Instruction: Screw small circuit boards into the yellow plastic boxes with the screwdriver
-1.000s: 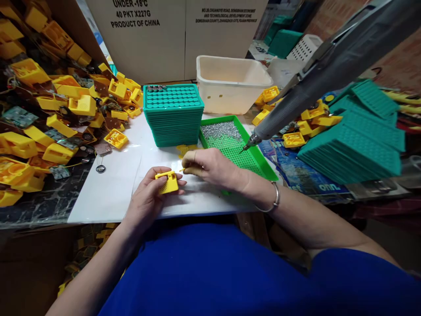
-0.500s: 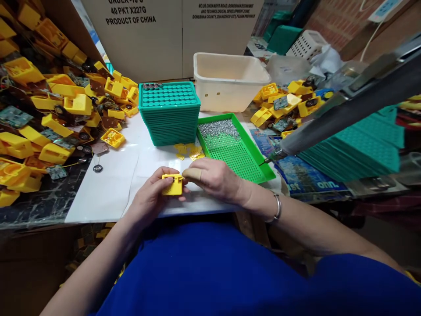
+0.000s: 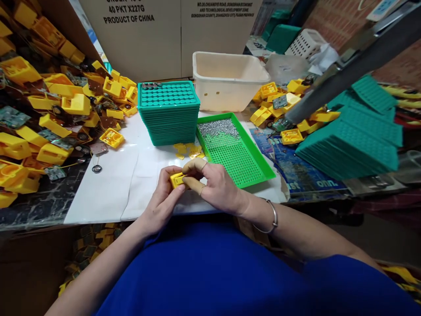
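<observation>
A small yellow plastic casing [image 3: 176, 180] is held between both hands above the front of the white work sheet [image 3: 101, 197]. My left hand [image 3: 164, 195] grips it from the left, thumb along its near side. Covered in tan finger cots, the thumb and forefinger of my right hand [image 3: 210, 182] pinch the casing's right end. Whether a smaller part sits between those fingertips is hidden. Just beyond the hands lie several flat yellow pieces [image 3: 194, 151]. A green tray [image 3: 241, 162] with small silver screws [image 3: 219, 128] stands to their right.
A stack of teal trays [image 3: 174, 123] stands behind the hands, beside a whitish bin [image 3: 230, 92]. Yellow casings with circuit boards heap up at left [image 3: 62, 105] and right. An electric screwdriver [image 3: 315, 96] hangs at the right, near more teal trays [image 3: 355, 140]. A large carton [image 3: 148, 48] closes off the back.
The yellow casing has been turned so a narrow side shows instead of its broad face. My right fingers have closed around its end. The hanging screwdriver has swung up and away to the right.
</observation>
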Available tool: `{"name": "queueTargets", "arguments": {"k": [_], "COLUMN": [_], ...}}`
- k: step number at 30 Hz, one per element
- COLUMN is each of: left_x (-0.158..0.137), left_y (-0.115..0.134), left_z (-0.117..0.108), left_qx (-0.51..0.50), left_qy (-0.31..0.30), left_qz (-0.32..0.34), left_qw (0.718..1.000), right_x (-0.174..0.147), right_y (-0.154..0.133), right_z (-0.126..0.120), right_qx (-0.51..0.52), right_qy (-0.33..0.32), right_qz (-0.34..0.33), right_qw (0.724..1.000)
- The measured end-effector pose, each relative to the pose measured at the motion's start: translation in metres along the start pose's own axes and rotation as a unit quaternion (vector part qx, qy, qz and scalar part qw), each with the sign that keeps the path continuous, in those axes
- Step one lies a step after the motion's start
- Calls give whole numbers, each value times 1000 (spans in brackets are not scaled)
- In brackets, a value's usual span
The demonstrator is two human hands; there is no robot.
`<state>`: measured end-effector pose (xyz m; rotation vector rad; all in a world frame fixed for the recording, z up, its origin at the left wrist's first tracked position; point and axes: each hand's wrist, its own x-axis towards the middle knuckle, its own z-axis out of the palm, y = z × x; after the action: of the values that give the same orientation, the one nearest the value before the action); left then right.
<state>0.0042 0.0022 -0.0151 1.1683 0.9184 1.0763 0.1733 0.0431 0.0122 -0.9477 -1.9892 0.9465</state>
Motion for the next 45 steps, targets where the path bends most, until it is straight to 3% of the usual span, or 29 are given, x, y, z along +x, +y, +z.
{"name": "queueTargets", "arguments": {"k": [4, 10, 17, 19, 20, 22, 24, 25, 26, 27, 28, 30, 32, 39, 45], "left_x": [-2, -4, -1, 1, 3, 7, 11, 14, 17, 20, 22, 27, 29, 31, 33], "left_y": [2, 4, 6, 6, 6, 7, 7, 7, 7, 6, 5, 2, 1, 3, 5], "left_z": [-1, -3, -5, -1, 1, 6, 11, 13, 15, 17, 18, 21, 23, 24, 24], "left_qx": [24, 51, 99, 50, 11, -63, -107, -117, -123, -128, -132, -134, -127, -122, -118], "left_qy": [-9, -45, -53, -55, -58, -48, -15, 1, 11, 12, 8, -4, -9, -6, -5], "left_qz": [3, -5, 23, -14, -39, -86, -117, -128, -140, -150, -158, -167, -172, -185, -192], "left_qw": [1000, 998, 993, 997, 998, 993, 987, 985, 982, 980, 979, 977, 977, 975, 974], "right_x": [5, 17, 4, -2, -4, -5, -1, 2, 7, 12, 18, 28, 38, 65, 70], "right_y": [-3, -6, -10, -11, -10, -7, 0, 4, 10, 15, 21, 32, 41, 70, 83], "right_z": [-8, -25, -13, -19, -26, -47, -75, -89, -102, -113, -123, -133, -133, -110, -106], "right_qx": [-57, -112, -255, -265, -259, -242, -212, -189, -154, -107, -51, 47, 99, 94, 81], "right_qy": [-50, -222, -225, -186, -126, 93, 341, 427, 468, 465, 430, 325, 255, 293, 313], "right_qz": [38, 106, 105, 53, 11, -81, -138, -150, -159, -157, -138, -80, -37, -36, -23], "right_qw": [996, 963, 934, 945, 958, 963, 905, 871, 856, 865, 891, 941, 961, 951, 946]}}
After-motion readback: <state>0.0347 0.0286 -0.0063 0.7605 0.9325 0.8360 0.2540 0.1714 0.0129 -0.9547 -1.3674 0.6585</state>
